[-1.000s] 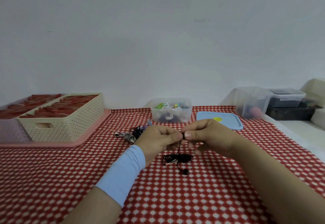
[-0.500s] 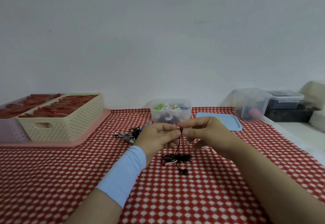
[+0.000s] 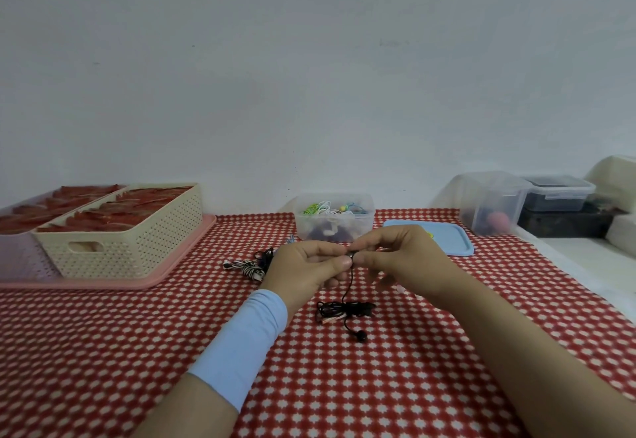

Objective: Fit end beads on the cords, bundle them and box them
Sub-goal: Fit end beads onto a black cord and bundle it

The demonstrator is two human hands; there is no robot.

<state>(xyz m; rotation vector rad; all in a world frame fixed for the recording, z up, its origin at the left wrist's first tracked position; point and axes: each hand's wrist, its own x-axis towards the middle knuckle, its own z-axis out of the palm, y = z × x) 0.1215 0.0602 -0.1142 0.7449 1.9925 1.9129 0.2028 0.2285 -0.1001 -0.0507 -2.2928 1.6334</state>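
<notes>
Centrally, fingers (image 3: 339, 262) of left hand (image 3: 303, 270) and right hand (image 3: 406, 262) pinch black cord (image 3: 347, 286) above tablecloth (image 3: 430, 369).

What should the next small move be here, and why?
Probably seat the bead on the raised end of the black cord: the left hand and right hand both pinch there, and the other end, lying on the cloth, already carries one.

No legible txt, labels or nos.; yellow spot (image 3: 429, 234) on blue lid (image 3: 449, 244) unreadable.
</notes>
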